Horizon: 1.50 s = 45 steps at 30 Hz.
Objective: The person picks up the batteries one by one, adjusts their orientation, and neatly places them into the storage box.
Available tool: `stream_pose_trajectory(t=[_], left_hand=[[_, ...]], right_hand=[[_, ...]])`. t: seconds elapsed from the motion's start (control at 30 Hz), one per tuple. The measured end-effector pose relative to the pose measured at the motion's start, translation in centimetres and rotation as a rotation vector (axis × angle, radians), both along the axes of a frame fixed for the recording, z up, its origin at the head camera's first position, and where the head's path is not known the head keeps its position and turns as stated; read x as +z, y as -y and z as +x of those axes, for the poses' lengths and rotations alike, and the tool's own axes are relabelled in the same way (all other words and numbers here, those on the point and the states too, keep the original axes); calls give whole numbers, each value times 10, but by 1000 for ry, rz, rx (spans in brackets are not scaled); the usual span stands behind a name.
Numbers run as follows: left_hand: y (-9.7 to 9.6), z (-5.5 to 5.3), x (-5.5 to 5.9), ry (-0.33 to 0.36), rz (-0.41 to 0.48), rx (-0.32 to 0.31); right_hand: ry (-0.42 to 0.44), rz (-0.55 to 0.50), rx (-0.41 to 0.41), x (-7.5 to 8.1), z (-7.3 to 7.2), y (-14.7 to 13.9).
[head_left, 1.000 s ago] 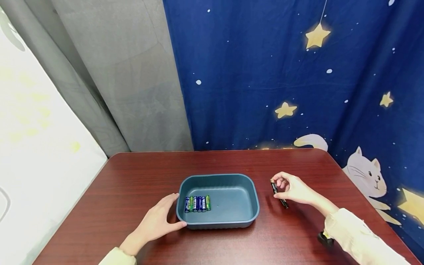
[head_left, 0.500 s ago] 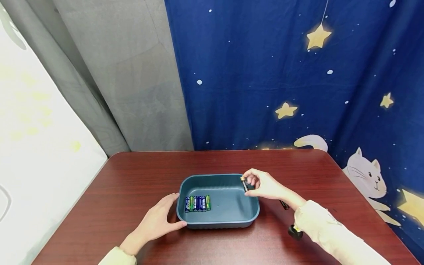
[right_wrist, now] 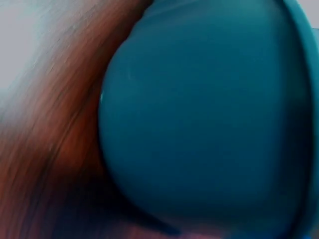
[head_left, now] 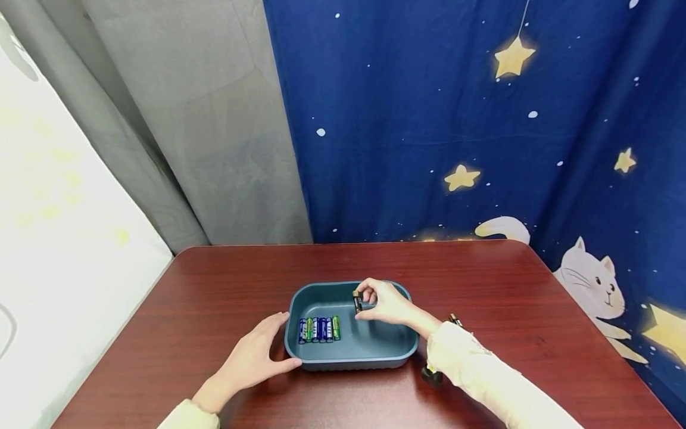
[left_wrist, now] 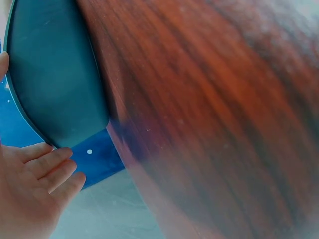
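A blue-green rectangular bin stands on the table. Inside it, toward the left, a row of blue and green batteries lies side by side. My right hand is over the bin and pinches a black battery with a copper-coloured end between fingers and thumb, just right of the row. My left hand rests at the bin's left end, fingers straight and thumb at the near corner. The left wrist view shows the left hand's fingers at the bin's rim. In the right wrist view the bin's outer wall hides the right hand.
On the table right of the bin, another black battery shows partly behind the right sleeve. The dark red wooden table reaches back to a grey curtain and a blue star-patterned curtain.
My right hand has picked up a black battery from the table right of the bin and carried it leftward over the bin. The left hand has not moved.
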State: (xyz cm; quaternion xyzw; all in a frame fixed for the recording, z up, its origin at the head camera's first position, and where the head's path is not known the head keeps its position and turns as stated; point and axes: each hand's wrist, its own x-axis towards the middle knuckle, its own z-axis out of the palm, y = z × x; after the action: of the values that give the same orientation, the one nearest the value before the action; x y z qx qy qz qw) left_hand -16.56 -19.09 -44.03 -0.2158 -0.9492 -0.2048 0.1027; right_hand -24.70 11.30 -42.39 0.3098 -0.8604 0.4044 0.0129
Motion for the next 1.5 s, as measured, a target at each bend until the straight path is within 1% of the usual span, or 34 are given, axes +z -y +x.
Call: stream_pose_trajectory(t=[0.13,0.37,0.53,0.6,0.73,0.83,1.2,1.5], left_hand=[[-1,0,1,7,6,-1],[-1,1,2,25,7,1],[-1,1,1,14,8,-3],[-1,1,1,12,7,-3],[0,1,2,21,9,2],[0,1,2,27,13,4],[1,1,0,25,6,9],[0,2,0,20,10,6]], right_hand=[[24,39,19,-5,-2,11],[44,142,9,-13,-2,25],[36,216,11,-18,1,30],[32,240,24,-20,2,31],[24,290,37,-24,4,34],[19,316,28,-25,5,36],[43,346,32,-21,10,39],[33,275,36,-16,11,35]])
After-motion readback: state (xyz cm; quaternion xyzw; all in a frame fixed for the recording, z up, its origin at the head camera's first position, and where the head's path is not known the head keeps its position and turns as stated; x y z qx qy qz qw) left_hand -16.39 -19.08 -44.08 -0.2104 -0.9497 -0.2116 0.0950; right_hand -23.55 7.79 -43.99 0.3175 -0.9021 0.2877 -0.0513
